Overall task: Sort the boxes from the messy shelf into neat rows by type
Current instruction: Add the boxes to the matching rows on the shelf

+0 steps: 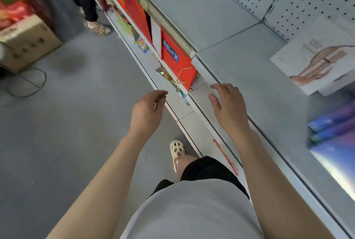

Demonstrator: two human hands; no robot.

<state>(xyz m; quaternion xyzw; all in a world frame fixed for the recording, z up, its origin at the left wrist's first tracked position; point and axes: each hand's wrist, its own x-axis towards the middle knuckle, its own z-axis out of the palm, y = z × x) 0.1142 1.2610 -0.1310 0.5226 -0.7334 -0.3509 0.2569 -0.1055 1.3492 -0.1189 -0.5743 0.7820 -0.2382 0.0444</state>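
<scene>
Standing on edge on the lower shelf (172,102), the red gift box (175,60) with the blue label sits just ahead of both hands, gold cord handle facing the aisle. Its long axis runs along the shelf, away from the person, in line with more red boxes (130,4) further down the same row.

Left hand (148,112) is out over the floor, left of the shelf edge, fingers (160,93) loosely curled, holding nothing. Right hand (226,104) hovers over the front lip of the upper shelf (240,62), fingers (219,87) spread and relaxed, also holding nothing.

Key relation: box lies forward and between the hands, one level below the right one. The two look about equally near; left has the clearer line to the box's aisle-side face, right would have to drop under the upper shelf's lip. My guess: two-hand grab, one per side.

On the upper shelf: white box with a pink product picture (315,66) well to the right, blue-purple boxes (334,121) at the right edge.
</scene>
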